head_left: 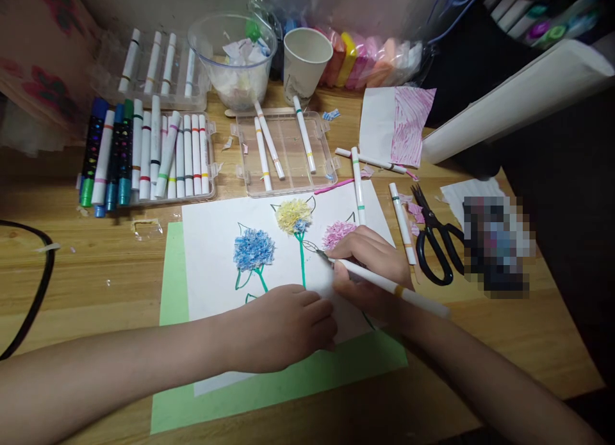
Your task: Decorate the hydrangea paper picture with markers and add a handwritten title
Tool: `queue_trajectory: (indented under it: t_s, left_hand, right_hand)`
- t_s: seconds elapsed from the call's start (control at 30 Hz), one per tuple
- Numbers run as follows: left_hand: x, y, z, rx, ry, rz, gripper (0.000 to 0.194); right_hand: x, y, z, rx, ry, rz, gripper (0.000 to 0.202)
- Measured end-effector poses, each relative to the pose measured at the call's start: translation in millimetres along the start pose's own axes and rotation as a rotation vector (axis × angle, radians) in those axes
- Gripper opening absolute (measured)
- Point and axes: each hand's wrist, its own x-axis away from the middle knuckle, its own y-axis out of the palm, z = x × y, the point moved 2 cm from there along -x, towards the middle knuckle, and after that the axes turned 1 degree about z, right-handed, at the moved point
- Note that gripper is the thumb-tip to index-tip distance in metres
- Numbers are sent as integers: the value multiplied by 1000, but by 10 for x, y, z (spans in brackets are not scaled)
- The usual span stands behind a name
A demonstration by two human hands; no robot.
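Note:
My right hand (369,269) grips a white marker (394,286) with its tip on a leaf outline beside the green stem of the yellow paper flower (293,216). My left hand (283,326) lies flat on the white drawing sheet (216,240), fingers curled, pressing it down. The sheet carries a blue flower (253,249), the yellow one and a pink one (339,232), and it rests on a green paper (173,291).
Trays of markers (154,152) stand at the back left, an open clear tray (286,153) in the middle. Behind are a plastic bowl (233,57) and a paper cup (305,61). Black scissors (432,240) and loose markers lie to the right. A black cable (38,291) curves at left.

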Motion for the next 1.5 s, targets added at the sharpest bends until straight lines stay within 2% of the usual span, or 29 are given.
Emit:
queue_trajectory:
  t_s: [0.13, 0.2, 0.27, 0.37, 0.5, 0.6, 0.7, 0.87, 1.13, 1.5]
  left_hand:
    - [3, -8, 15, -35, 3, -6, 18]
    - [4, -11, 19, -43, 6, -2, 17]
    - [6, -14, 20, -47, 17, 5, 17]
    - [11, -18, 17, -51, 33, 13, 18]
    - [17, -20, 14, -63, 29, 2, 17]
    - [19, -6, 9, -59, 25, 3, 17]
    - [24, 18, 8, -61, 18, 29, 15]
    - [29, 30, 20, -57, 0, 79, 21]
    - [36, 17, 5, -43, 1, 99, 20]
    - [46, 8, -1, -24, -2, 153, 20]
  right_hand:
    - [-59, -122, 24, -88, 167, 74, 13]
    - [-174, -185, 87, -147, 254, 72, 13]
    - [-363, -222, 174, -231, 275, 35, 13]
    - [-721, -169, 305, -384, 265, -127, 12]
    - [-1092, 104, 382, -470, 246, -446, 14]
    - [-1213, 318, 381, -488, 261, -531, 17]
    - [-1246, 431, 378, -496, 278, -501, 23]
    - [-1219, 440, 417, -398, 230, -379, 32]
    - [-1151, 440, 399, -314, 183, -346, 35]
    - [-1144, 426, 405, -274, 152, -377, 34]
